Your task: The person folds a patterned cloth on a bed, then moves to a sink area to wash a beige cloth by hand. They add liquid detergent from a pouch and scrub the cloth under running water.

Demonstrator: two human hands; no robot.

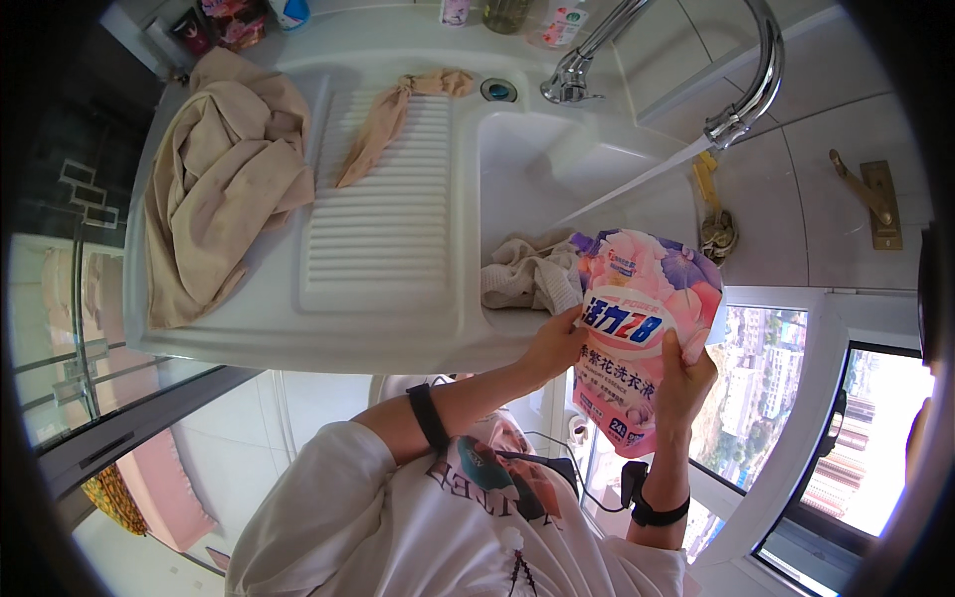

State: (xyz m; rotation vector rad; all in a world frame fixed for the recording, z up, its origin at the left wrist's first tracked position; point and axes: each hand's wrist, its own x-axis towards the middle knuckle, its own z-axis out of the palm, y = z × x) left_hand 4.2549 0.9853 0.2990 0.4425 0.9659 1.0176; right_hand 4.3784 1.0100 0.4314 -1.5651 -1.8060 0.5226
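Note:
My left hand (pixel 553 345) grips the left edge of a pink laundry detergent pouch (pixel 623 298). On the pouch's right side, my right hand (pixel 685 379) holds it with the thumb on its printed front. The purple cap (pixel 583 240) is at its upper left corner. Beyond my left hand, a wet, pale waffle-textured cloth (pixel 530 276) lies bunched in the white sink basin (pixel 515 164), partly hidden by the pouch. Water runs from the chrome faucet (pixel 727 127) into the basin. A knotted beige cloth strip (pixel 384 127) rests on the ribbed washboard (pixel 380 246).
A large beige cloth (pixel 224 172) lies heaped on the sink's left side. Along the back ledge stand a pump bottle (pixel 559 26), a greenish bottle (pixel 506 13) and several packages. A brass window handle (pixel 877 194) is at the right, above windows (pixel 753 380).

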